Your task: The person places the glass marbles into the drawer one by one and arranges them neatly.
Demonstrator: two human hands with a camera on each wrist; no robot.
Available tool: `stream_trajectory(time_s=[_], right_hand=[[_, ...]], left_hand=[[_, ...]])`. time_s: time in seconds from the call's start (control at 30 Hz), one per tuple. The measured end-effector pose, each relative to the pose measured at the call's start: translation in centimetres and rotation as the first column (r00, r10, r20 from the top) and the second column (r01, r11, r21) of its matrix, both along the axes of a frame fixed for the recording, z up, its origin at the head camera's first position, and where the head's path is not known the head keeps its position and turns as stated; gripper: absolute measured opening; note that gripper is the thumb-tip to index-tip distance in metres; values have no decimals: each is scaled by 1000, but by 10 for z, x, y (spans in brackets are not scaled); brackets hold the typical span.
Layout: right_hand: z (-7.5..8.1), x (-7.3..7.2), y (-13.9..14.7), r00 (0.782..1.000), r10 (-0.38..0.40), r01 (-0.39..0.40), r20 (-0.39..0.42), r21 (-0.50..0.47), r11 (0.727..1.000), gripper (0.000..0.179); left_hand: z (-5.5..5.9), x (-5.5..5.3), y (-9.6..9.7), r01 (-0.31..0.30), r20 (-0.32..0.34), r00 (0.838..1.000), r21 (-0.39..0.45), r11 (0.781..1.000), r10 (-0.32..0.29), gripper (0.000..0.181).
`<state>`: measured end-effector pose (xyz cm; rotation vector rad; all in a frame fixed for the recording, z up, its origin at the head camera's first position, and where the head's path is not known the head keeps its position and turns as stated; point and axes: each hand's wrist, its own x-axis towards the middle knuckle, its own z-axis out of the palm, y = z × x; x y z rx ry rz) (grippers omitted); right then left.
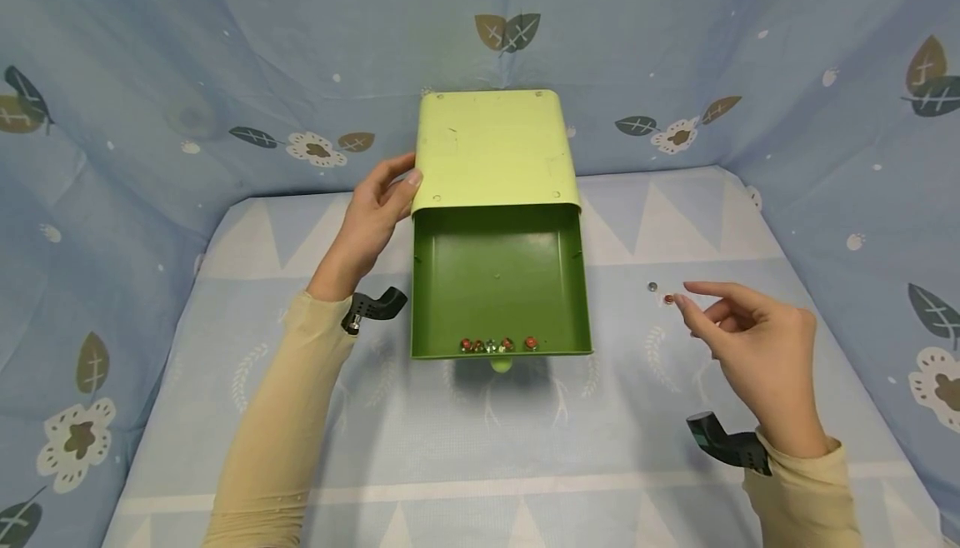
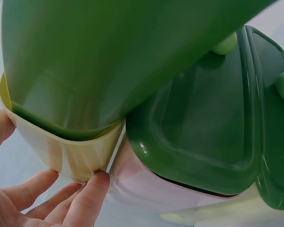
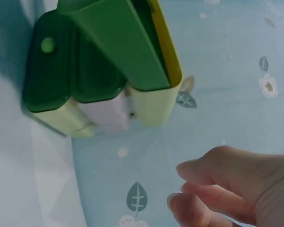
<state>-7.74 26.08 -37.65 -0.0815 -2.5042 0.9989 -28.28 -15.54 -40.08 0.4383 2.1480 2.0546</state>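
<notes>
A stacked drawer cabinet (image 1: 491, 148) with a pale yellow top stands at the back middle of the table. Its top green drawer (image 1: 495, 281) is pulled out, and several small shiny red and silver balls (image 1: 531, 342) lie along its front wall. My left hand (image 1: 375, 206) holds the cabinet's left side, with thumb and fingertips against the yellow casing (image 2: 61, 151). To the right, my right hand (image 1: 761, 340) hovers with thumb and index finger slightly apart. Just beyond its thumb tip are a small red ball (image 1: 669, 299) and a silver one (image 1: 652, 286).
Below the open drawer, the wrist views show a pink tier (image 2: 151, 184) and another yellow tier (image 3: 61, 118), their green drawers closed, with round light green knobs (image 3: 48, 45). A patterned cloth (image 1: 300, 448) covers the table. Blue fabric walls (image 1: 337, 32) enclose the back and sides.
</notes>
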Motion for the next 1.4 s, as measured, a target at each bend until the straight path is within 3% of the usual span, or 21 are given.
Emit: stream_trajectory(time_s=[0.17, 0.57, 1.13, 1.4], right_hand=[[-10, -5, 8, 997, -59, 58, 53, 15, 998, 19], [-48, -22, 34, 981, -114, 115, 156, 2, 993, 24], [-90, -38, 52, 944, -121, 134, 307, -20, 991, 30], [-103, -42, 56, 933, -138, 146, 331, 3, 989, 34]], left_hand=[[1, 1, 0, 2, -1, 1000, 1, 1000, -2, 60], [2, 2, 0, 9, -12, 1000, 0, 1000, -9, 61], [2, 2, 0, 9, -17, 1000, 0, 1000, -9, 60], [1, 2, 0, 9, -12, 1000, -1, 1000, -9, 61]])
